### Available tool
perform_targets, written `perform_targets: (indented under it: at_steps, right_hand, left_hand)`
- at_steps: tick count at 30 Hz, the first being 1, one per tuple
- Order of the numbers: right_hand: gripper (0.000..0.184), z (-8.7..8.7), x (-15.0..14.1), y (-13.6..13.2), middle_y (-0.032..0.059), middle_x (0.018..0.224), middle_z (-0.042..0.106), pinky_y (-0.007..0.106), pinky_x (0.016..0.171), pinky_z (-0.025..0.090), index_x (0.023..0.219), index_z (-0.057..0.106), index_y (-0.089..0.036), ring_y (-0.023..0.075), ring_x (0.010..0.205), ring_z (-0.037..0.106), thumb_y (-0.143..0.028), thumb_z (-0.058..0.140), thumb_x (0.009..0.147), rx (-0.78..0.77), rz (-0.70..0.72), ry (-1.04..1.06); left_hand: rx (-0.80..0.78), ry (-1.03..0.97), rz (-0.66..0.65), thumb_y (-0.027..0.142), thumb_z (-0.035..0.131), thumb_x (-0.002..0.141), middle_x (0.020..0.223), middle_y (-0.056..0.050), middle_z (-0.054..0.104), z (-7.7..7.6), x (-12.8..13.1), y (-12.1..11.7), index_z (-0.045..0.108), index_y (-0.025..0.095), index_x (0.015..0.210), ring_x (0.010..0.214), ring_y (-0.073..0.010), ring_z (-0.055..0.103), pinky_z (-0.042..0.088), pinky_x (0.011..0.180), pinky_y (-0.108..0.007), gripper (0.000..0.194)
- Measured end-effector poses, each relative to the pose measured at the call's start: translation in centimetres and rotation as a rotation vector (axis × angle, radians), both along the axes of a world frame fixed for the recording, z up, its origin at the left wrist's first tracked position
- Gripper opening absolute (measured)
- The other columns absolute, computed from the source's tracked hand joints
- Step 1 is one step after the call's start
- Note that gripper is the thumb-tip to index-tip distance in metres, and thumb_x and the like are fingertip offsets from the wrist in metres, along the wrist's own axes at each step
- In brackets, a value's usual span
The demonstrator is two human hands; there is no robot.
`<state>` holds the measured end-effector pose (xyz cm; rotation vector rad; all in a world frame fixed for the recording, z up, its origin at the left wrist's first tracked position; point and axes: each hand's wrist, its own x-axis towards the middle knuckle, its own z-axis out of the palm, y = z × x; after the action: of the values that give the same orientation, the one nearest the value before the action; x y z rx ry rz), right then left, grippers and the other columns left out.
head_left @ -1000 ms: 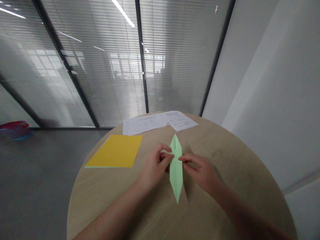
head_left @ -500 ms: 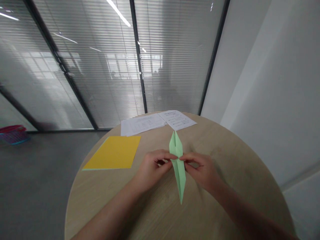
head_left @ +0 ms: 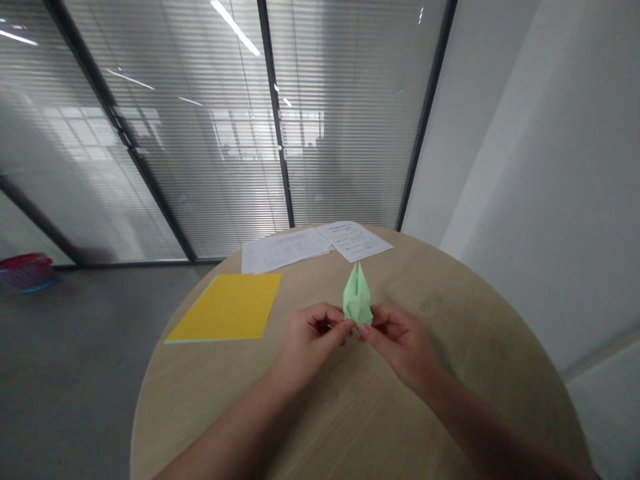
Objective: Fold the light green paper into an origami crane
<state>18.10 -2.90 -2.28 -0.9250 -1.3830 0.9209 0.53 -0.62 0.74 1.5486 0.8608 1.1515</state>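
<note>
A light green folded paper (head_left: 357,298) sits at the middle of the round wooden table (head_left: 310,427), folded up into a short pointed shape. My left hand (head_left: 307,343) pinches its lower left edge with thumb and fingertips. My right hand (head_left: 400,343) pinches its lower right edge the same way. Both hands rest low over the tabletop with the fingers curled, and the paper's two tips point away from me.
A yellow sheet (head_left: 227,305) lies flat to the left of my hands. White printed papers (head_left: 313,245) lie at the table's far edge. Glass partitions with blinds stand behind, a white wall at right, and a red basket (head_left: 25,270) on the floor far left.
The long green diamond has been folded in half, its near point brought up, so it is now a short shape. Both hands closed in toward its base.
</note>
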Motion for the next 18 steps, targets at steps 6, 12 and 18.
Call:
perform_targets:
  at_steps: [6, 12, 18]
  right_hand:
    - [0.04, 0.08, -0.41, 0.44, 0.0026, 0.077, 0.068, 0.028, 0.063, 0.059, 0.081, 0.064, -0.018, 0.0152, 0.069, 0.067, -0.049, 0.085, 0.069, -0.26, 0.074, 0.205]
    - [0.051, 0.01, -0.49, 0.89, 0.0014, 0.07, 0.066, 0.023, 0.054, 0.057, 0.076, 0.058, -0.016, 0.0126, 0.064, 0.064, -0.058, 0.085, 0.065, -0.333, 0.025, 0.232]
    - [0.058, 0.47, -0.7, 0.58, -0.0026, 0.066, 0.067, 0.024, 0.051, 0.056, 0.097, 0.05, -0.02, 0.0174, 0.062, 0.069, -0.05, 0.087, 0.064, -0.339, -0.023, 0.235]
  left_hand:
    - [-0.073, -0.073, 0.042, 0.027, 0.079, 0.074, 0.061, 0.0, 0.066, -0.51, 0.45, -0.01, 0.063, 0.017, 0.072, 0.056, -0.0129, 0.061, 0.048, 0.054, -0.022, 0.019]
    - [-0.035, -0.006, 0.065, 0.027, 0.077, 0.076, 0.062, 0.001, 0.065, -0.97, 0.61, 0.18, 0.062, 0.016, 0.074, 0.056, -0.0113, 0.06, 0.047, 0.053, -0.021, 0.018]
    - [-0.207, -0.161, 0.007, 0.034, 0.084, 0.071, 0.062, 0.005, 0.066, -0.93, 1.03, 0.33, 0.058, 0.018, 0.104, 0.055, -0.0134, 0.063, 0.052, 0.053, -0.023, 0.045]
